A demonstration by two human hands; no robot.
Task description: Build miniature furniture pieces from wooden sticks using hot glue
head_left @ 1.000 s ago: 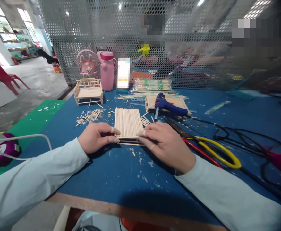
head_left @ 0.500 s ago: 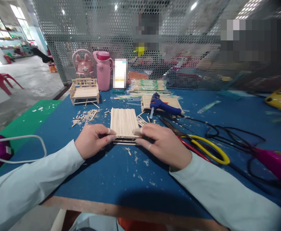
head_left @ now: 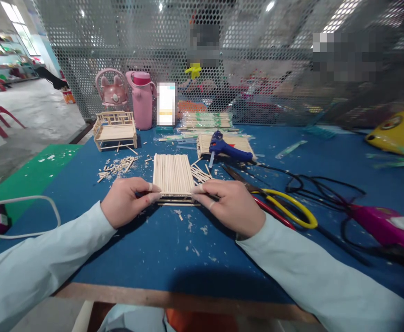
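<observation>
Back from the blue-topped table's (head_left: 146, 258) front edge, the left hand (head_left: 123, 203) and right hand (head_left: 238, 207) pinch the flat, pale wooden-stick panel's (head_left: 173, 173) near corners; gentle, even pressure should suit.

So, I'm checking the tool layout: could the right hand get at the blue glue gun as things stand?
Probably yes, if the right hand lets go of the pale wooden-stick panel: the blue glue gun lies just beyond, with nothing covering it.

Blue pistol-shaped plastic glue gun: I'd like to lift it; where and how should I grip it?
Probably wrap the long blue handle, coming from the right: it points that way, away from the translucent glue stick jutting on the left.
</observation>
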